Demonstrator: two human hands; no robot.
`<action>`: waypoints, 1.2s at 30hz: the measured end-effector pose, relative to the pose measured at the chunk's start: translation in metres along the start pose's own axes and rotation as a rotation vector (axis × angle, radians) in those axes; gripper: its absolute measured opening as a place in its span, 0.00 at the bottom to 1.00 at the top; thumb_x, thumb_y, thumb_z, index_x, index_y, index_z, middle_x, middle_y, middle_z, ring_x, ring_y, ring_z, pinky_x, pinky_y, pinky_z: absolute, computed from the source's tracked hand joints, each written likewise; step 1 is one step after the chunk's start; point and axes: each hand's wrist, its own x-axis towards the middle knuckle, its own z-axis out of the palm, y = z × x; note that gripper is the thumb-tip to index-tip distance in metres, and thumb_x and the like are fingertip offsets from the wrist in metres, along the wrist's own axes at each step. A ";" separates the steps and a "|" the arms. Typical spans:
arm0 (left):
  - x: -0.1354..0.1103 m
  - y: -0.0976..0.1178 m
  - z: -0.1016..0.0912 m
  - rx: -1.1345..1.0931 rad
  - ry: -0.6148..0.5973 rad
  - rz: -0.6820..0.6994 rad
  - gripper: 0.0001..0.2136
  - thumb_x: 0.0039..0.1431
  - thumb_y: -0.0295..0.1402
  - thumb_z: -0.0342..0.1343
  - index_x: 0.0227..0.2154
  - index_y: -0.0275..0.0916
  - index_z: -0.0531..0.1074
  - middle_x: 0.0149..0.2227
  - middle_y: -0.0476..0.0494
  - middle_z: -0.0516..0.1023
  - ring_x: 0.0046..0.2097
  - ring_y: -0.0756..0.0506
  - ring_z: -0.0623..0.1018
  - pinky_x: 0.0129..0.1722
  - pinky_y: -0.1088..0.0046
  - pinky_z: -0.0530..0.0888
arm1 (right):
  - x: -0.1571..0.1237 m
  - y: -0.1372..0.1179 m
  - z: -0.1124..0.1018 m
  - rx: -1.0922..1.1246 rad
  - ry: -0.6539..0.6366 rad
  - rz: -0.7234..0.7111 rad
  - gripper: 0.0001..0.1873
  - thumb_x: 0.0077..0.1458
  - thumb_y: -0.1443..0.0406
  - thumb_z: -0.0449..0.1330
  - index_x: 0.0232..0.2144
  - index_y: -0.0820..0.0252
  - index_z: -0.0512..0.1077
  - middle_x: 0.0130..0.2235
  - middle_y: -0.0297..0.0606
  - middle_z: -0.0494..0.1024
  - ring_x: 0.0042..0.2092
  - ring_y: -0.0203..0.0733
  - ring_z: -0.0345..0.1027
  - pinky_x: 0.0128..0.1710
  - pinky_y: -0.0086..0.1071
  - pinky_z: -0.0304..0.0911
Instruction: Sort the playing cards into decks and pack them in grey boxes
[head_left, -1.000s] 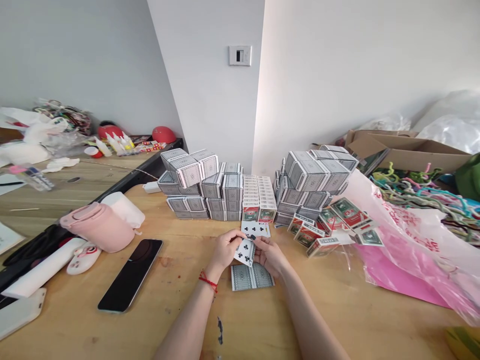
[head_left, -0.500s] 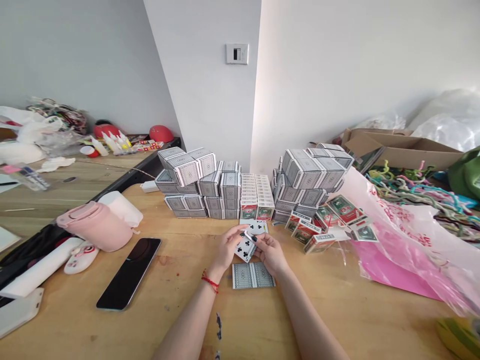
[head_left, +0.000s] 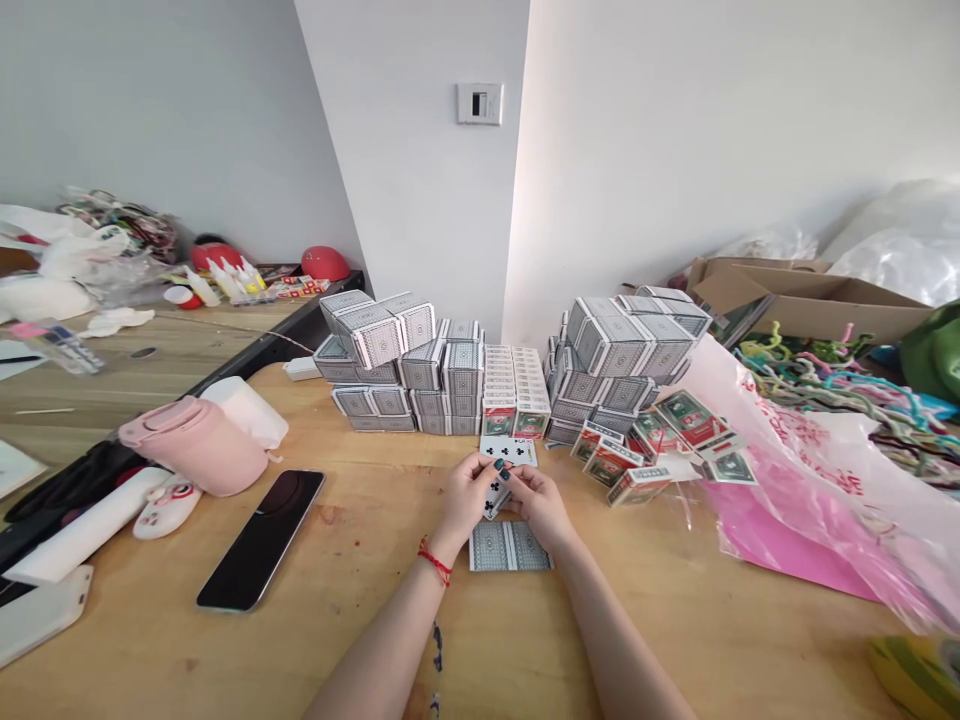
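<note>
A playing card [head_left: 494, 498] showing black clubs is held low over the table, its upper part covered by fingers. My left hand [head_left: 465, 498] pinches its upper edge, with a red string bracelet at the wrist. My right hand [head_left: 541, 506] is closed on the same card from the right, thumb and finger close to the left fingertips. Just beyond lies a face-up clubs card [head_left: 511, 450], propped or resting by the card boxes. Nearer to me, below the hands, patterned grey card backs [head_left: 491, 550] lie side by side.
Grey patterned blocks of cards stand stacked at the left [head_left: 375, 335] and right [head_left: 611, 340], with two rows of card boxes [head_left: 499, 375] between. Loose card boxes [head_left: 637, 487], pink plastic [head_left: 802, 540], a phone [head_left: 262, 540] and a pink cup [head_left: 199, 445] surround the work area.
My left fingers have moved inward and now meet the right fingertips over the card's top, covering more of it. The view has shifted slightly.
</note>
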 end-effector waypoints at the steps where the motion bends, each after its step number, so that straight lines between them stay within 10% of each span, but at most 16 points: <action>1: 0.000 0.001 0.000 0.015 -0.007 0.005 0.11 0.48 0.39 0.53 0.25 0.35 0.70 0.27 0.45 0.75 0.30 0.48 0.72 0.31 0.75 0.67 | 0.000 0.000 0.000 -0.007 -0.013 -0.004 0.15 0.39 0.57 0.64 0.22 0.62 0.67 0.24 0.32 0.71 0.26 0.34 0.67 0.29 0.33 0.67; 36: -0.010 0.003 0.009 0.489 0.126 0.201 0.06 0.52 0.29 0.45 0.21 0.39 0.61 0.23 0.48 0.70 0.27 0.49 0.68 0.28 0.74 0.61 | 0.001 0.014 0.012 -0.280 0.314 -0.158 0.09 0.41 0.60 0.58 0.20 0.60 0.69 0.20 0.34 0.73 0.21 0.36 0.62 0.21 0.27 0.57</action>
